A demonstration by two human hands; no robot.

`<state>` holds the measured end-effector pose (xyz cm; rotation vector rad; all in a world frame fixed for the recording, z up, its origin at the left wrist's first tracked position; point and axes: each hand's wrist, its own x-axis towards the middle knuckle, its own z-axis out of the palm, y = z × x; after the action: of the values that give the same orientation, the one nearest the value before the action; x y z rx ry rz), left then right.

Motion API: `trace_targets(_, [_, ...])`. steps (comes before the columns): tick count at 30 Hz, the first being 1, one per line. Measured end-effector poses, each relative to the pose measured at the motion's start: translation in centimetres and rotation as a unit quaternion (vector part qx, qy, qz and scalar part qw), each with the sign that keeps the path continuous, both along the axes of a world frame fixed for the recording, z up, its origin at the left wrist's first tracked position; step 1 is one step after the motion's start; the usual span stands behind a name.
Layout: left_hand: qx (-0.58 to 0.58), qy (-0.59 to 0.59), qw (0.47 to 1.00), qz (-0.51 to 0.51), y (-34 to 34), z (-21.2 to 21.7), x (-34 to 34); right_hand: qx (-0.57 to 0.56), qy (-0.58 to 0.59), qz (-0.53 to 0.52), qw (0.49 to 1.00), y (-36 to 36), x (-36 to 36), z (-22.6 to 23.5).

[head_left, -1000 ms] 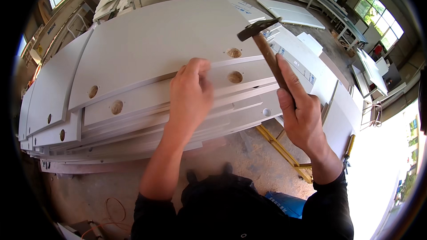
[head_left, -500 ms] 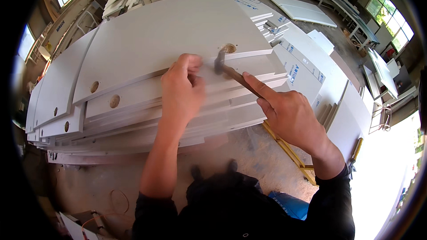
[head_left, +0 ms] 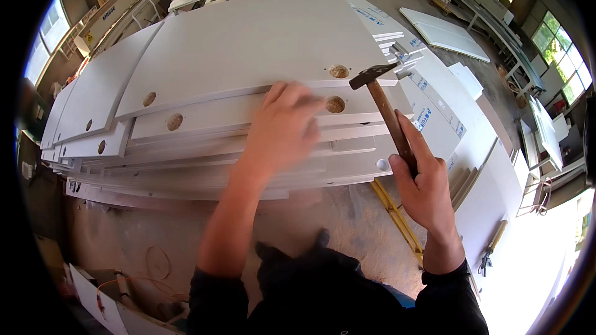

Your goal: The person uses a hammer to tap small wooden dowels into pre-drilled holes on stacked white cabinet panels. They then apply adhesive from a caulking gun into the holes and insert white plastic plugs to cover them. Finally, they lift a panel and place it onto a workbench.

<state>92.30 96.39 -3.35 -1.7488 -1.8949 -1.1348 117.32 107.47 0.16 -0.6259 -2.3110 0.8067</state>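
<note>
So there's one hammer [head_left: 386,110] here, and the right hand [head_left: 428,189] is wrapped firmly around its handle, with the head up in front of the stack's right end. One left hand [head_left: 282,124], motion-blurred, fingers curled over the panel edges; can't tell if it's gripping anything. I count two round holes [head_left: 338,71] in the top panel [head_left: 248,37], two more in the panel right below [head_left: 217,113]. Handle's brown wood, head's dark metal; the panels are flat, smooth and white, hole insides rough and brown.
</note>
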Motion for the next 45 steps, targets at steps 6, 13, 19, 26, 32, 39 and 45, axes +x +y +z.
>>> trace_targets(6, [0.108, -0.047, 0.992, -0.036, -7.3, -1.8, 1.3, -0.232, 0.034, 0.023, 0.972, -9.7, 4.4, -7.4])
trace_targets(13, [-0.467, -0.266, 0.838, 0.094, -34.7, -28.4, 2.5, -0.098, -0.199, 0.290, 0.931, -25.0, -5.0, -15.2])
trace_targets(19, [-0.499, -0.422, 0.726, 0.214, -55.4, -33.5, 1.7, 0.021, -0.397, 0.461, 0.794, -36.5, -17.3, -18.7])
trace_targets(26, [-0.335, -0.465, 0.686, 0.448, -68.3, -27.5, -2.5, 0.077, -0.396, 0.632, 0.662, -49.8, -33.1, -19.5])
trace_targets(32, [-0.181, -0.536, 0.673, 0.476, -81.2, -35.7, -6.4, 0.110, -0.336, 0.726, 0.590, -63.3, -47.1, -26.0])
trace_targets(39, [0.038, -0.695, 0.318, 0.644, -96.6, -51.4, -0.8, 0.051, -0.372, 0.727, 0.575, -82.2, -63.9, -26.8])
trace_targets(45, [-0.180, -0.661, 0.331, 0.649, -100.0, -55.4, -0.5, 0.102, -0.405, 0.736, 0.532, -97.9, -79.6, -26.0])
